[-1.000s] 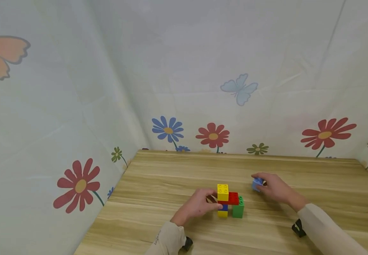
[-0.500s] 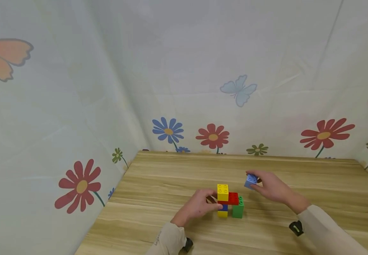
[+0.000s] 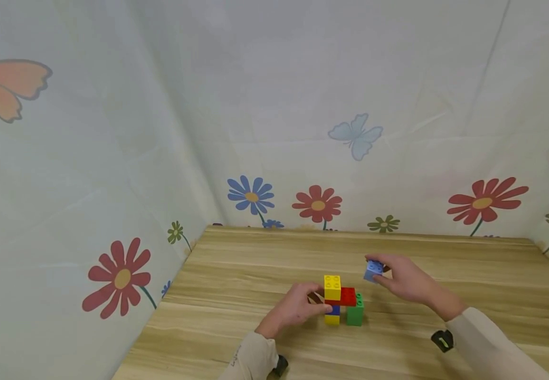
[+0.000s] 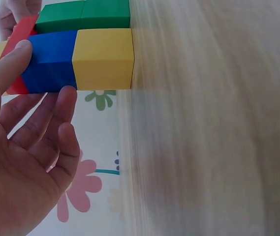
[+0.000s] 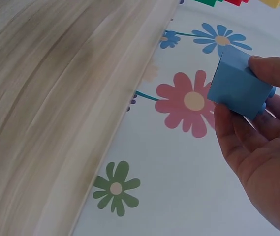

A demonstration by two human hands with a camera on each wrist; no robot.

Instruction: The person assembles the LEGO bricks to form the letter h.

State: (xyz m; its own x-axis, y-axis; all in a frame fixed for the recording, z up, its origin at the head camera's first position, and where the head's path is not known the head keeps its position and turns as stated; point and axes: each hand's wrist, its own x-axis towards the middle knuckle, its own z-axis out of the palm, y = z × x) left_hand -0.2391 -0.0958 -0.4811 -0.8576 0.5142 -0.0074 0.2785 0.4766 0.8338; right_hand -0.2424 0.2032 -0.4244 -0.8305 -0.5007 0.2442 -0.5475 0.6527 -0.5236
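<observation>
A small structure of toy building bricks stands upright on the wooden table. Its left column has a yellow brick [image 3: 332,287] on top, a red brick [image 3: 349,296] below it, then a dark blue brick [image 4: 51,61] and another yellow brick [image 4: 104,59] at the bottom. The red one bridges across to a green column [image 3: 355,315] on the right. My left hand [image 3: 295,306] grips this structure at the dark blue brick, thumb in front and fingers behind. Held between thumb and fingers of my right hand [image 3: 409,279], a light blue brick [image 5: 240,83] hangs above the table, behind and right of the structure.
The wood-grain table [image 3: 236,258] reaches back to a pale cloth backdrop [image 3: 274,105] printed with flowers and butterflies. Another cloth side rises along the table's left edge. Black straps [image 3: 443,340] sit at both wrists.
My right hand has lifted the light blue brick off the table and moved it left, closer to the structure, then barely shifted. The left hand keeps its place on the structure.
</observation>
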